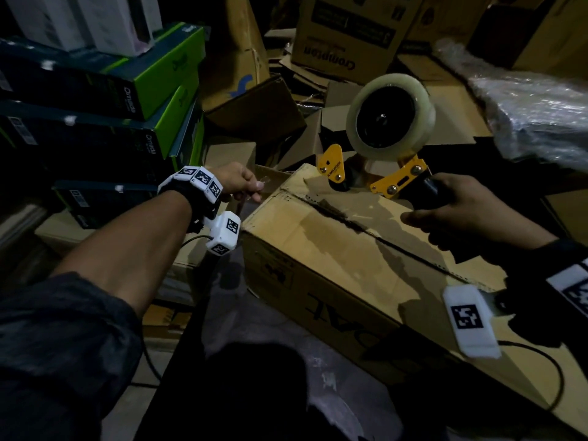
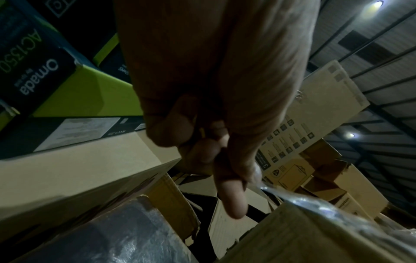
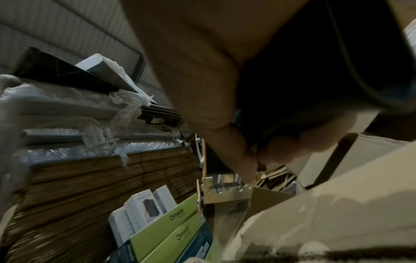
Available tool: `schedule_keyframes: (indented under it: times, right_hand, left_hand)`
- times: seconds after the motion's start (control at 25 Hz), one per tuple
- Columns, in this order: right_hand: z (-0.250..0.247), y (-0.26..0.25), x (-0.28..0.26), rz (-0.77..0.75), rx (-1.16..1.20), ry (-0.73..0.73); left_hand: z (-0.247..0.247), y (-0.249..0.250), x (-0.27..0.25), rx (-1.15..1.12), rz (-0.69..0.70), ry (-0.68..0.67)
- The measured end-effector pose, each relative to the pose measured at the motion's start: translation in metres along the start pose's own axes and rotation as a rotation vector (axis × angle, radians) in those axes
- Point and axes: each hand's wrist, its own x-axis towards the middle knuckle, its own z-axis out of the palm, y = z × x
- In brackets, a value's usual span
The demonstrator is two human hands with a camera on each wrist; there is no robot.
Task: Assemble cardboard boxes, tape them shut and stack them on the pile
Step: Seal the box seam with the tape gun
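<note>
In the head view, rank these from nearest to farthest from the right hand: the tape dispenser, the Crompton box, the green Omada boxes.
1. tape dispenser: gripped by its handle in the right hand, its front on the cardboard box.
2. Crompton box: behind the dispenser, at the top of the view.
3. green Omada boxes: stacked at far left, beyond the left hand.

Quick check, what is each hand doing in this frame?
Left hand: pinching the free end of clear tape at the cardboard box end.
Right hand: gripping the tape dispenser handle.
</note>
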Motion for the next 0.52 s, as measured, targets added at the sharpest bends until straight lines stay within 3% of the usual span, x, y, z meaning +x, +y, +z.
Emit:
schedule_keyframes:
  times: [0.12,0.36,0.52]
  right_hand:
    - [0.005,0.005,-0.001,0.024,-0.008,0.002]
    - [0.010,0.007,0.000,0.039,-0.040,0.015]
    - [0.011,0.010,0.000,0.051,-0.056,-0.010]
  left_hand:
    - [0.004,-0.002,0.003,0.024,0.008,-0.073]
    - [0.025,0.012,0.007,0.343,0.053,-0.183]
    - [0.030,0.006,0.008,0.379,0.063,-0.183]
